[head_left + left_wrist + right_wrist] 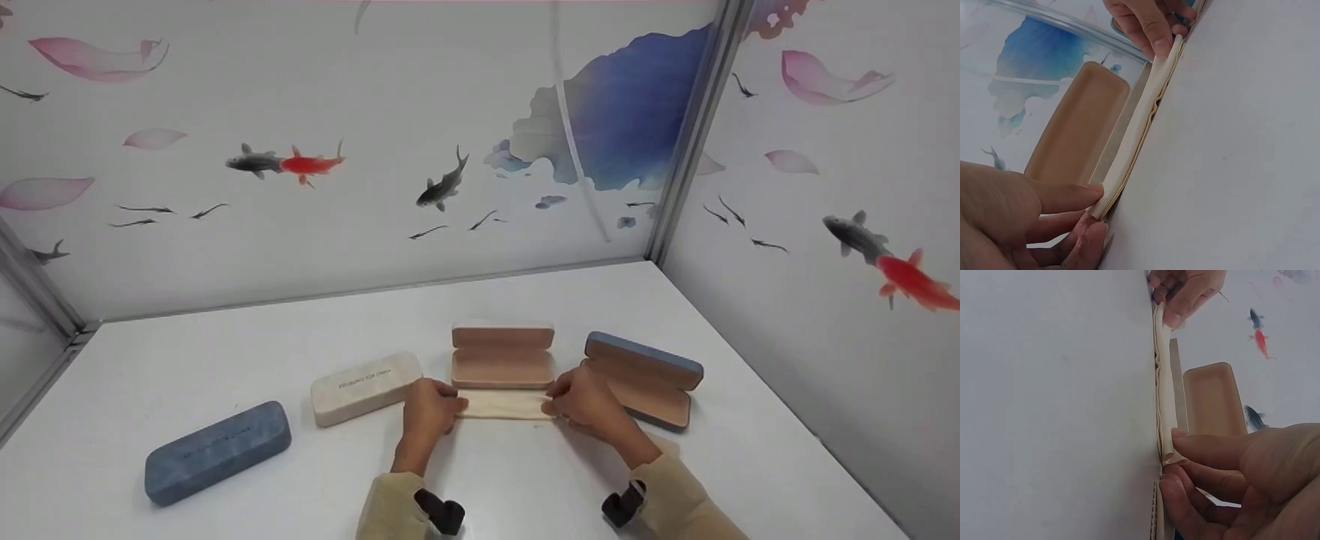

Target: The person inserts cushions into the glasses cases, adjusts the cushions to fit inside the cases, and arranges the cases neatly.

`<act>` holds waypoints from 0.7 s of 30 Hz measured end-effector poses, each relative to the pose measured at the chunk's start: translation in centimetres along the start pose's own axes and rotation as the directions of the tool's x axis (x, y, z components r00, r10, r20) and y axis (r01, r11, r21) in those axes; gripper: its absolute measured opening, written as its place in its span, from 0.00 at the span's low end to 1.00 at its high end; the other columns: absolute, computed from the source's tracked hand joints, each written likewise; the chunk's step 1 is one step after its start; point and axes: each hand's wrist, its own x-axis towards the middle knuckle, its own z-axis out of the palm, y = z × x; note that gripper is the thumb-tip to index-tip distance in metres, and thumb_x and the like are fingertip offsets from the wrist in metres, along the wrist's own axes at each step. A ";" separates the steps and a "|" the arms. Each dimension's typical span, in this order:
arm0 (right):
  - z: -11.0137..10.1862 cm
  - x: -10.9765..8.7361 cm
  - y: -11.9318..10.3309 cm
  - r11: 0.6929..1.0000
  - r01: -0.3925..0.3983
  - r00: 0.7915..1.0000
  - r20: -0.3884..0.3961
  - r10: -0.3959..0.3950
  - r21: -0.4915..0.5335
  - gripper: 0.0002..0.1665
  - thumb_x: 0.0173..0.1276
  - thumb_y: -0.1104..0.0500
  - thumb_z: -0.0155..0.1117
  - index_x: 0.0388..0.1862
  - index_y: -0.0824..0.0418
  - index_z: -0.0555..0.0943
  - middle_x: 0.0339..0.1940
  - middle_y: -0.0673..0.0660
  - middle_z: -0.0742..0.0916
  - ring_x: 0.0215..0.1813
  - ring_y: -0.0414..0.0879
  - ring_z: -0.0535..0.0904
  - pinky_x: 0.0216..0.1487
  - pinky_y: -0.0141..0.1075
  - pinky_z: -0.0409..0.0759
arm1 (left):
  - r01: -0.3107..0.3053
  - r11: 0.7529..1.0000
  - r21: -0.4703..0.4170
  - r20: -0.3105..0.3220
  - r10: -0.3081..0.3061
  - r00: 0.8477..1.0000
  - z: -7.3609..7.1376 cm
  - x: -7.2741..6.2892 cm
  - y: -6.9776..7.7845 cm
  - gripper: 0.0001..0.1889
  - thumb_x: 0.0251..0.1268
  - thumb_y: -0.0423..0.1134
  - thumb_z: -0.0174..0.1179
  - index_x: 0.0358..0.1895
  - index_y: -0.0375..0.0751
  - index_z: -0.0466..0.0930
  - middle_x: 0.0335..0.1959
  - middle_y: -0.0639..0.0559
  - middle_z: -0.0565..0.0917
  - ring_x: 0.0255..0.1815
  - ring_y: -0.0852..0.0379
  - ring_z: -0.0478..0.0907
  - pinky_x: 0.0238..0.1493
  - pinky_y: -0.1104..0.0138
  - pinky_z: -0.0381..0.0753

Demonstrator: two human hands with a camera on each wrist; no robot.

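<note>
A cream cloth (504, 406), folded into a long flat strip of several layers, lies on the table. My left hand (430, 411) pinches its left end, thumb on top and fingers beneath, as the left wrist view shows. At the other end my right hand (589, 405) pinches the cloth (1166, 382) between thumb and fingers. Just behind the strip stands an open glasses case (502, 367) with a tan lining, its lid tilted back. An open blue glasses case (641, 379) sits right beside my right hand, partly hidden by it.
Left of my left hand lies a closed cream glasses case (367, 388) with lettering on its lid. Farther left is a closed blue glasses case (217, 452). Printed wall panels (375, 247) border the white table (315, 480) at the back and right.
</note>
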 end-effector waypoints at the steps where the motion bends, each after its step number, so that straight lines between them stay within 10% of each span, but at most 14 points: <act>1: 0.0 0.0 0.0 1.000 0.004 1.000 0.004 -0.004 0.001 0.05 0.60 0.66 0.74 0.35 0.64 0.87 0.38 0.54 0.88 0.28 0.43 0.74 0.24 0.32 0.70 | 0.000 1.000 -0.003 -0.002 0.000 1.000 0.0 0.0 -0.1 0.07 0.58 0.29 0.67 0.39 0.28 0.86 0.29 0.42 0.87 0.19 0.60 0.77 0.20 0.70 0.77; 11: -0.4 0.2 0.3 0.998 0.023 0.999 0.037 -0.026 0.065 0.02 0.60 0.67 0.73 0.29 0.65 0.87 0.20 0.53 0.82 0.21 0.42 0.68 0.21 0.32 0.66 | -0.026 0.998 -0.049 -0.003 0.026 1.000 -0.1 0.0 -0.1 0.04 0.60 0.32 0.64 0.32 0.33 0.84 0.23 0.50 0.81 0.16 0.62 0.72 0.17 0.72 0.73; 21: -0.7 0.1 -0.3 0.997 0.054 0.998 0.010 -0.055 0.047 0.04 0.61 0.64 0.73 0.28 0.63 0.87 0.22 0.54 0.84 0.26 0.42 0.75 0.26 0.32 0.72 | 0.047 0.985 -0.167 0.058 -0.038 0.998 -0.9 0.2 0.5 0.07 0.64 0.32 0.61 0.39 0.29 0.82 0.25 0.51 0.79 0.23 0.60 0.76 0.22 0.71 0.78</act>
